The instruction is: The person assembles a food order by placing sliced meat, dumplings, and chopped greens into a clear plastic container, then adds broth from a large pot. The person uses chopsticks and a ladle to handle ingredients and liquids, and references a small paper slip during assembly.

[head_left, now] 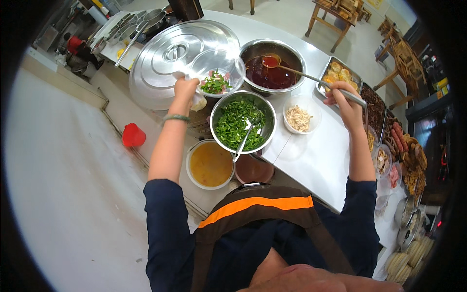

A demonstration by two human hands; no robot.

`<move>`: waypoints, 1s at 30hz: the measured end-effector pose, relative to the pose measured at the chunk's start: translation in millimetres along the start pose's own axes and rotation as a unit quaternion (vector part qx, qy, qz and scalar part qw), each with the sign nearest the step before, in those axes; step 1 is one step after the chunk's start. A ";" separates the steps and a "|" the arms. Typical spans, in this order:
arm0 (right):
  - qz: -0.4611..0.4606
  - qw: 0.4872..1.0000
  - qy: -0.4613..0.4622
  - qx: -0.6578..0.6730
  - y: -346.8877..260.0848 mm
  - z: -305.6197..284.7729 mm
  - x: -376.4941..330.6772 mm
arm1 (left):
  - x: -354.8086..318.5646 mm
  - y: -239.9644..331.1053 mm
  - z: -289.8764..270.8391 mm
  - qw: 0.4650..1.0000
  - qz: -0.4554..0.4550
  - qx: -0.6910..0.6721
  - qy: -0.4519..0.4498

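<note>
My left hand (186, 91) is closed on the rim of a clear plastic bowl (208, 59), tilted, with chopped greens and pink pieces in it. Something white, perhaps paper, shows by those fingers. In my right hand (344, 101) is the handle of a long metal ladle (311, 77); its cup holds red liquid above a steel pot (300, 57) of dark red liquid. Nearer me stands a steel bowl (272, 127) of chopped greens (236, 119) with a metal spoon (244, 141) resting in it. Right of that, a clear tub (315, 122) contains pale shreds.
A wide steel lid (153, 68) lies at left. Below the counter are pails of orange liquid (211, 164) and brownish liquid (254, 170). Food trays (357, 80) line the right side. A red pail (133, 135) is at left; a person (75, 46) is far off.
</note>
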State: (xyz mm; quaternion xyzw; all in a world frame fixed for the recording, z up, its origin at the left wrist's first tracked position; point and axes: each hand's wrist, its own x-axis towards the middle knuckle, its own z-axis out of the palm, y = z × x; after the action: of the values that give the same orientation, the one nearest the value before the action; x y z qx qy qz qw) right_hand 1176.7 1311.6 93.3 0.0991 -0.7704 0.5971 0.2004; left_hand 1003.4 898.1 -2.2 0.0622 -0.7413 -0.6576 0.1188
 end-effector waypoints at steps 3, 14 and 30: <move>-0.092 0.994 -0.026 -0.054 -27.0 -10.3 -10.2 | 20.8 8.1 22.9 0.996 -0.009 0.092 0.015; -0.351 0.835 -0.274 -0.323 -37.1 10.0 -30.7 | 29.0 51.5 74.4 0.995 -0.062 0.054 -0.052; 0.015 0.884 0.062 0.464 -5.6 -29.0 -36.1 | 23.3 36.1 64.6 0.978 -0.087 -0.181 -0.061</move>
State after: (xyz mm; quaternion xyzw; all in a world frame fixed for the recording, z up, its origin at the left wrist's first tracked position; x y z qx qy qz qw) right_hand 1217.0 1334.8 88.8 0.1318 -0.3927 0.8942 0.1695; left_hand 966.6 959.0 28.8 0.0638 -0.6080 -0.7910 0.0248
